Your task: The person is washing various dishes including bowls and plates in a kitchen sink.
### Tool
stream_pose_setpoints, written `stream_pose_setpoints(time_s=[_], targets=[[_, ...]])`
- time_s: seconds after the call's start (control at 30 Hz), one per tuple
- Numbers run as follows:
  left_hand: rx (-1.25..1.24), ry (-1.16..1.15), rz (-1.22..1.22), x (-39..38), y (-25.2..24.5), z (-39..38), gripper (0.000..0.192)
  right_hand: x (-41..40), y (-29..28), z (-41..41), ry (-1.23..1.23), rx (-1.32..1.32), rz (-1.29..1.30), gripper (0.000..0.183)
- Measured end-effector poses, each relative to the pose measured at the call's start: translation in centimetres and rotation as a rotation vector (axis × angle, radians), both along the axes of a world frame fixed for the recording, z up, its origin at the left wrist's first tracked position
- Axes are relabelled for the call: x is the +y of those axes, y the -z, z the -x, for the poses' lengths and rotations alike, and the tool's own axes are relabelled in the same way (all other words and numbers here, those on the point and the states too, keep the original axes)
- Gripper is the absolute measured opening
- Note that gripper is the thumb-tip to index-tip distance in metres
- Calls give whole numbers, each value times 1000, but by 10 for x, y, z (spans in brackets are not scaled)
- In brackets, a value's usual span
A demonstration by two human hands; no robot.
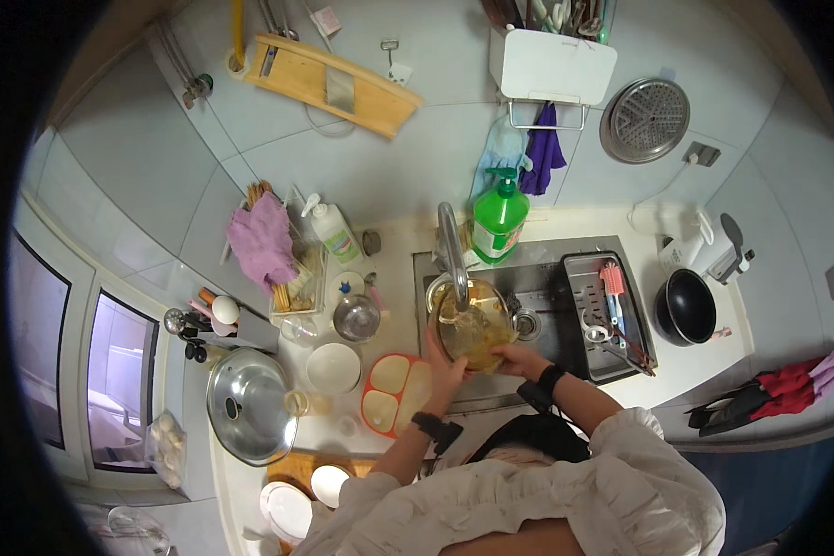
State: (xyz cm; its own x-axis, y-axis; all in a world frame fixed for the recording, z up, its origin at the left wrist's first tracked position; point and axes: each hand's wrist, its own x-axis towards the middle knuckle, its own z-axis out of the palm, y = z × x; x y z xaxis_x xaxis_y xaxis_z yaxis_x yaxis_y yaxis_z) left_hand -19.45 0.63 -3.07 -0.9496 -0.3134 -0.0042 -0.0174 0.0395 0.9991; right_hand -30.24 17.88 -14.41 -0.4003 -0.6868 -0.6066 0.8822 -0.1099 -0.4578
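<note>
Over the stainless steel sink [545, 347], my left hand [448, 365] grips the near left rim of a transparent amber bowl [452, 330]. My right hand [518, 358] holds a yellowish translucent cloth or mesh [485, 346] against the bowl's right side. The curved metal faucet [450, 243] stands right above the bowl, and water seems to run into it. Another amber glass vessel [483, 295] sits just behind, partly hidden by the bowl. Both wrists wear black bands with small devices.
A red-edged divided tray [395, 396], a white bowl [333, 368] and a large glass lid [250, 406] lie on the left. Behind the sink stands a green soap bottle [502, 219]. A drain basket [601, 313] with brushes fills the sink's right; a black bowl [686, 307] is beyond.
</note>
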Motion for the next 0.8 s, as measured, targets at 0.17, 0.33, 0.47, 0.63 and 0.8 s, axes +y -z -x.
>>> stream_pose_setpoints(time_s=[0.17, 0.33, 0.47, 0.63, 0.8], targets=[[-101, 5, -396, -3, 6, -3, 87, 2, 0, 1, 11, -62, 45, 39], [-198, 98, -310, -6, 11, 4, 90, 16, 33, 8, -88, 70, -2, 37], [152, -6, 62, -7, 9, 2, 91, 11, 60, -3, -258, 538, 89, 37], [-319, 276, -331, -20, 3, -4, 91, 12, 17, 4, -51, 8, 101, 38], [40, -18, -60, -5, 12, 3, 86, 0, -18, -9, -81, -3, 202, 40]])
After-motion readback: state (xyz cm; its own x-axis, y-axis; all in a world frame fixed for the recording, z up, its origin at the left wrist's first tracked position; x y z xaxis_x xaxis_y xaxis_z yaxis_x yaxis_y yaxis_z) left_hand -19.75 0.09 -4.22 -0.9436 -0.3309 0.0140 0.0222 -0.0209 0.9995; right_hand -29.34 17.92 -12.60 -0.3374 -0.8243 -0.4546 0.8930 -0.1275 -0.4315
